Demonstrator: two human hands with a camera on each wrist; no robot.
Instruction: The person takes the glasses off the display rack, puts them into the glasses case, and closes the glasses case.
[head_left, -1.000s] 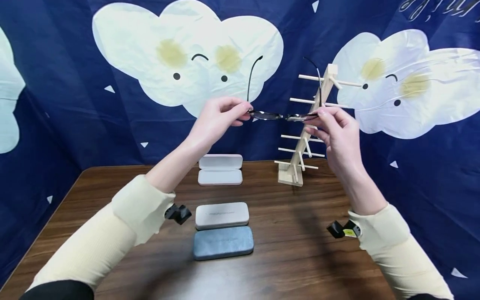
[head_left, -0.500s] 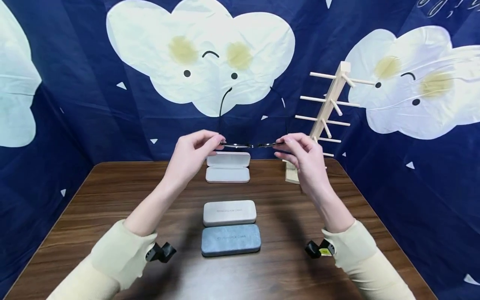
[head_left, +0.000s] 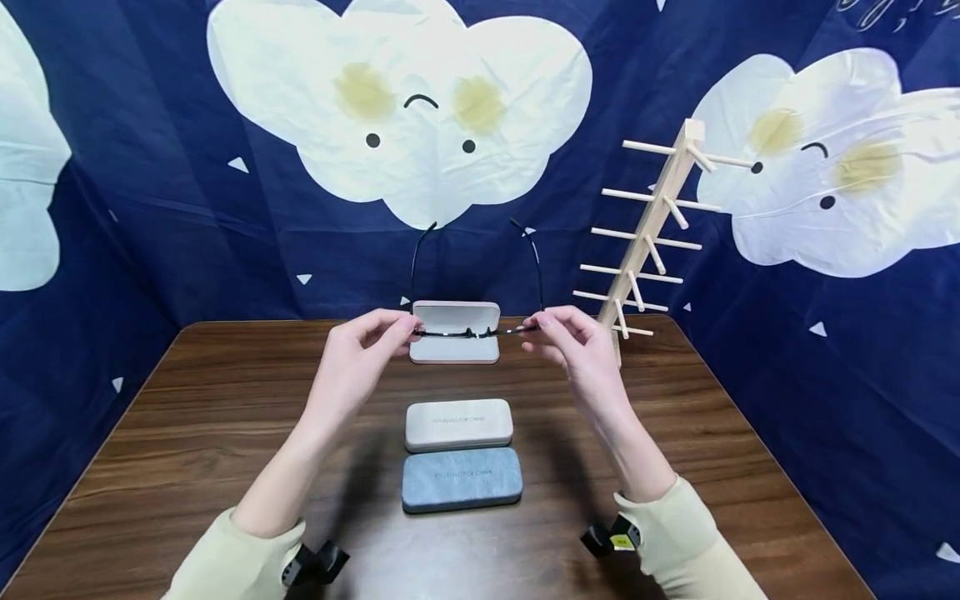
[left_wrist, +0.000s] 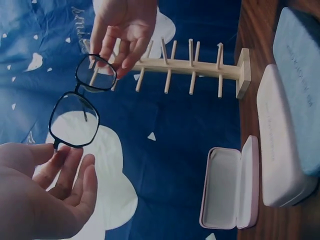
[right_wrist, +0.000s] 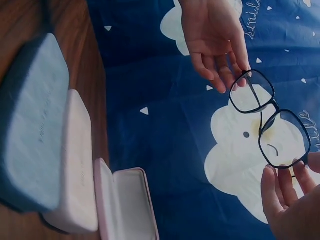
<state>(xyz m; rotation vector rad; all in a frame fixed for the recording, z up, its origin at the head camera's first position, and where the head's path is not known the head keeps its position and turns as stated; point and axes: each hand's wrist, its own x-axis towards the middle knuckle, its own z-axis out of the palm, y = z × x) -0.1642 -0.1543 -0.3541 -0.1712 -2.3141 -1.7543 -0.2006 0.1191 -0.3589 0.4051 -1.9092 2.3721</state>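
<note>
A pair of black-framed eyeglasses (left_wrist: 51, 116) is held up level in front of me, its temples unfolded and pointing away. My left hand (head_left: 362, 360) pinches one outer corner of the frame between thumb and fingers. At the opposite corner, my right hand (head_left: 581, 358) pinches the frame the same way. In the head view the glasses overlap an open eyeglass case (head_left: 454, 351) with a pale lining and pink edge. Both clear lenses show in the right wrist view, where the left hand (right_wrist: 214, 42) appears at the top.
Nearer on the wooden table (head_left: 225, 433) lie a closed white case (head_left: 459, 423) and, right in front of it, a closed blue case (head_left: 462, 480). A wooden display rack (head_left: 651, 225) with several pegs stands at the back right. A blue cloud-patterned cloth (head_left: 225, 233) hangs behind.
Both hands have lowered the glasses from high beside the rack, first moving left, then down to the height of the open case. The grip at both corners stays the same.
</note>
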